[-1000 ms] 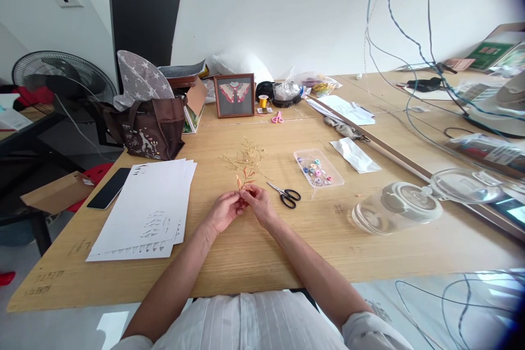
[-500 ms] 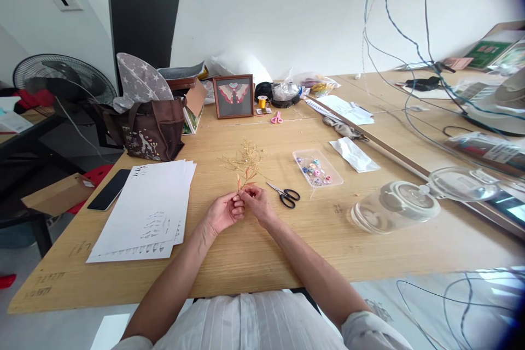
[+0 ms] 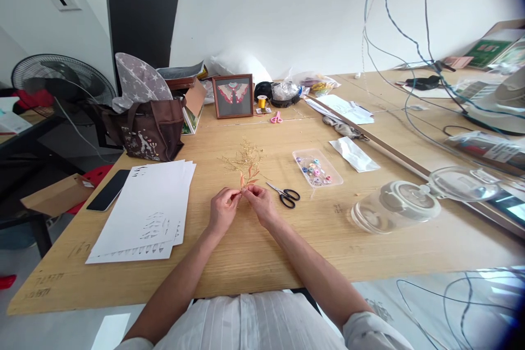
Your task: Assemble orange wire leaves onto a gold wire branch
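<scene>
Both hands sit at the middle of the wooden table, close together, with their fingertips meeting at the base of a golden sprig (image 3: 248,163). The sprig has fine gold branches and small orange-pink leaves, and it stands up and away from me. My left hand (image 3: 223,210) pinches the lower stem, and my right hand (image 3: 260,206) pinches it from the other side. The fingers hide the stem's end. Black-handled scissors (image 3: 286,196) lie just beyond my right hand, apart from it.
A stack of white paper sheets (image 3: 141,210) with printed leaf shapes lies left of my hands, beside a black phone (image 3: 109,190). To the right are a clear tray of beads (image 3: 317,168) and a large clear plastic jar (image 3: 396,206). A brown tote bag (image 3: 141,131) and framed picture (image 3: 233,96) stand farther back.
My left hand has turned and risen from lying on its side to pinching the stem with its fingertips. The sprig stands a little more upright, and the view has shifted slightly.
</scene>
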Demonstrator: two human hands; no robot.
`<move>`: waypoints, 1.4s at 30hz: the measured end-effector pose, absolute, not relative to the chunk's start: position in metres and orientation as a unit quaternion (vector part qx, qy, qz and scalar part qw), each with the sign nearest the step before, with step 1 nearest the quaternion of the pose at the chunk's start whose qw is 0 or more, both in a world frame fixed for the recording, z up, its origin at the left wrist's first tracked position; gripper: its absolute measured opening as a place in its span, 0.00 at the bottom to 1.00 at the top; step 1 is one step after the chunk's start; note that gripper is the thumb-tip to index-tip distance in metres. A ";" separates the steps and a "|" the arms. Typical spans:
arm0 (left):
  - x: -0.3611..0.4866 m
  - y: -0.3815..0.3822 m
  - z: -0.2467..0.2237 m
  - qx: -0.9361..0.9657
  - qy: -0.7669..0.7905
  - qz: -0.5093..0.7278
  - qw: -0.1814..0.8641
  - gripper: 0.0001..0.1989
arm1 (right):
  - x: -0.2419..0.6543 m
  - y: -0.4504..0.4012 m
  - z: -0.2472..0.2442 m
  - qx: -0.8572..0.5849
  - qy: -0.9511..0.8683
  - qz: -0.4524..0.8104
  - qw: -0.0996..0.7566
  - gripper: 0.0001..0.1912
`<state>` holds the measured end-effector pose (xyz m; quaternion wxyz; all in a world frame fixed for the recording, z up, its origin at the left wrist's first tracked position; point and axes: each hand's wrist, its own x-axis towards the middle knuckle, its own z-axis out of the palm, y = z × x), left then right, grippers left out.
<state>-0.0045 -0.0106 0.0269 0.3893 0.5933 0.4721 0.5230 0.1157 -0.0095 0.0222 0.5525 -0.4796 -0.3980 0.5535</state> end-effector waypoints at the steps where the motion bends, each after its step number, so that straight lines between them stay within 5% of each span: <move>1: -0.004 -0.011 0.026 0.585 0.474 0.526 0.396 0.02 | 0.115 -0.010 0.023 -0.479 -0.397 0.555 0.552 0.13; 13: 0.003 -0.007 0.024 0.249 0.422 0.461 0.740 0.07 | 0.109 -0.014 0.024 -0.449 -0.394 0.589 0.544 0.13; 15: 0.002 -0.008 0.025 0.290 0.438 0.474 0.707 0.07 | 0.109 -0.013 0.023 -0.456 -0.404 0.574 0.547 0.13; 22: -0.005 -0.020 0.032 0.566 0.482 0.570 0.349 0.08 | 0.114 -0.010 0.022 -0.469 -0.396 0.551 0.565 0.14; 29: 0.000 -0.015 0.025 0.585 0.486 0.541 0.360 0.05 | 0.112 -0.009 0.018 -0.420 -0.382 0.590 0.574 0.13; 36: -0.006 -0.009 0.024 0.417 0.408 0.442 0.681 0.10 | 0.112 -0.011 0.022 -0.404 -0.388 0.606 0.565 0.14; 38: -0.009 -0.008 0.026 0.433 0.407 0.444 0.670 0.11 | 0.113 -0.011 0.023 -0.414 -0.389 0.596 0.567 0.14; 42: -0.010 -0.005 0.025 0.524 0.470 0.515 0.490 0.13 | 0.114 -0.010 0.024 -0.452 -0.407 0.568 0.555 0.14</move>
